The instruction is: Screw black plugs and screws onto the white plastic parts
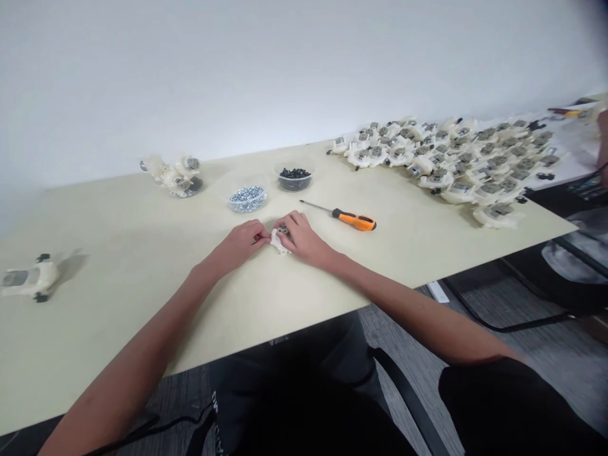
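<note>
"Where's the piece?"

"The left grip [240,244] and right grip [304,239] are closing on a white plastic housing [279,243], mid-bench [142,266]."

"And the rest?"

"Many similar housings [451,161] are lying far right; silver screws [247,197] are sitting in a clear tub [247,208]."

Small cream plastic housing [277,244], irregular in outline, mostly hidden, one pointed lobe poking out below the fingers [291,221]. Grey metal insert [284,229] set in its top, slightly blurred. Gripped between left hand [240,244] and right hand [304,240], close together around it, low over the pale surface [142,316]; contact with that surface impossible to tell.
</note>
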A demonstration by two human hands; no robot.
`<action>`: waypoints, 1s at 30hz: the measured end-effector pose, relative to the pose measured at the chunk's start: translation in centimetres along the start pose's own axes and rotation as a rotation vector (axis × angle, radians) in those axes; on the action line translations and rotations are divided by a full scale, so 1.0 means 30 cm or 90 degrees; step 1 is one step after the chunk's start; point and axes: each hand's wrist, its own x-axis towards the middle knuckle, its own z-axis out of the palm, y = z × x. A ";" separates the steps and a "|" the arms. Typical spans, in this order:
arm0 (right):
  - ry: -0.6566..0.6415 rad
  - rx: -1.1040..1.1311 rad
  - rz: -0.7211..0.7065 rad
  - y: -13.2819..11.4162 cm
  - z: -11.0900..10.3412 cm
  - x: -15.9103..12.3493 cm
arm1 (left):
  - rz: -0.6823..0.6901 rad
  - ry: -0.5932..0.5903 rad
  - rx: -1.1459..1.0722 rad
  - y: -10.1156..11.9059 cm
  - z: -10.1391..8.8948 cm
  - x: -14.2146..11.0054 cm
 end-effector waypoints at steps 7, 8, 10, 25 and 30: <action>0.004 0.023 -0.004 0.011 -0.001 0.000 | 0.053 -0.011 0.035 -0.008 0.007 -0.007; 0.004 0.030 0.000 0.011 -0.002 -0.001 | 0.060 -0.010 0.040 -0.006 0.009 -0.009; 0.002 0.041 0.009 0.012 -0.003 -0.001 | 0.078 -0.007 0.053 -0.003 0.011 -0.010; 0.035 0.130 0.075 0.027 -0.009 -0.004 | 0.037 0.076 -0.039 -0.014 0.059 0.005; 0.071 0.184 0.110 0.037 -0.015 0.001 | -0.078 0.092 -0.183 -0.007 0.067 0.009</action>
